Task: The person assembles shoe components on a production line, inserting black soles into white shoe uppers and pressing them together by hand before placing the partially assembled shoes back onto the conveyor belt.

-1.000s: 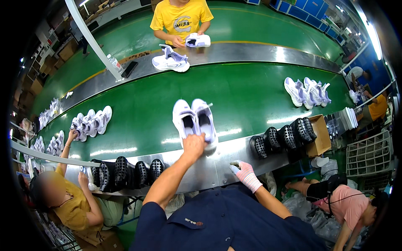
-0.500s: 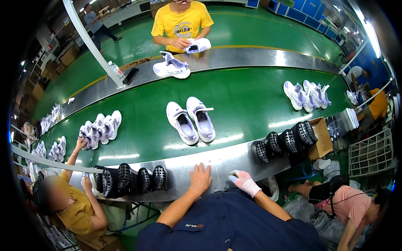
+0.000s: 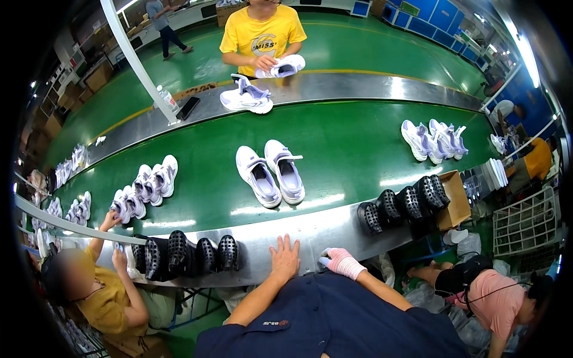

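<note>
My bare left hand (image 3: 285, 259) lies flat on the metal ledge (image 3: 250, 230), its fingers spread and holding nothing. Beside it, my right hand (image 3: 342, 263) wears a pink-and-white striped glove with greyish fingertips. It rests at the ledge's near edge, fingers loosely bent, with a gap showing between two fingertips and nothing seen between them. Ahead of both hands, a pair of white and lilac sneakers (image 3: 258, 177) stands on the green belt (image 3: 346, 143), toes pointing away from me. Neither hand touches the sneakers.
Black studded shoe-shaped forms (image 3: 228, 253) line the ledge to my left; more black forms (image 3: 409, 203) stand right, beside a cardboard box (image 3: 455, 200). Other sneakers (image 3: 434, 141) sit at the belt's right. Across it, a person in yellow (image 3: 262, 36) handles a sneaker; another co-worker (image 3: 110, 286) sits left.
At left, the seated co-worker's hand and some sneakers have shifted nearer, apart from the others. The person across has turned the held sneaker. Someone in the background walked rightward. My hands have hardly moved.
</note>
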Motion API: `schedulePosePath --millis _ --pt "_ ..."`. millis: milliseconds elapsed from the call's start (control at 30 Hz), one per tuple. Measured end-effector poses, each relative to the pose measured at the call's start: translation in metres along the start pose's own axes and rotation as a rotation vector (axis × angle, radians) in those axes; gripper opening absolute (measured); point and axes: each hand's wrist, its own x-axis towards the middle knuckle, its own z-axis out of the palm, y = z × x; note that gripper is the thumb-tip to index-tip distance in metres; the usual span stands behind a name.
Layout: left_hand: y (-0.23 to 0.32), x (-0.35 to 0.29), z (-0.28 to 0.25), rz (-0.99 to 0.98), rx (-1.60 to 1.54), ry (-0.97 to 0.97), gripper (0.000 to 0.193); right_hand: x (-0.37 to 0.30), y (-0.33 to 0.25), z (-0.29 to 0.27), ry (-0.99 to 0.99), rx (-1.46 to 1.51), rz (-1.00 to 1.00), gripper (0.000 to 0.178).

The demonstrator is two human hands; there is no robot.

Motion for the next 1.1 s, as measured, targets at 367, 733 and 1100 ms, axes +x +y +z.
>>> schedulePosePath --millis 367,733,1100 --pt "0.002 0.005 -0.008 -0.048 0.010 -0.120 0.076 -0.002 0.012 0.010 0.027 0.012 -0.033 0.039" --pt "0.001 0.005 -0.002 -0.005 0.037 -0.062 0.079 -0.005 0.009 0.009 0.018 0.055 -0.093 0.039" --pt "-0.003 0.002 -0.005 0.013 0.055 -0.045 0.079 -0.050 -0.002 -0.120 0.284 0.136 -0.201 0.037"
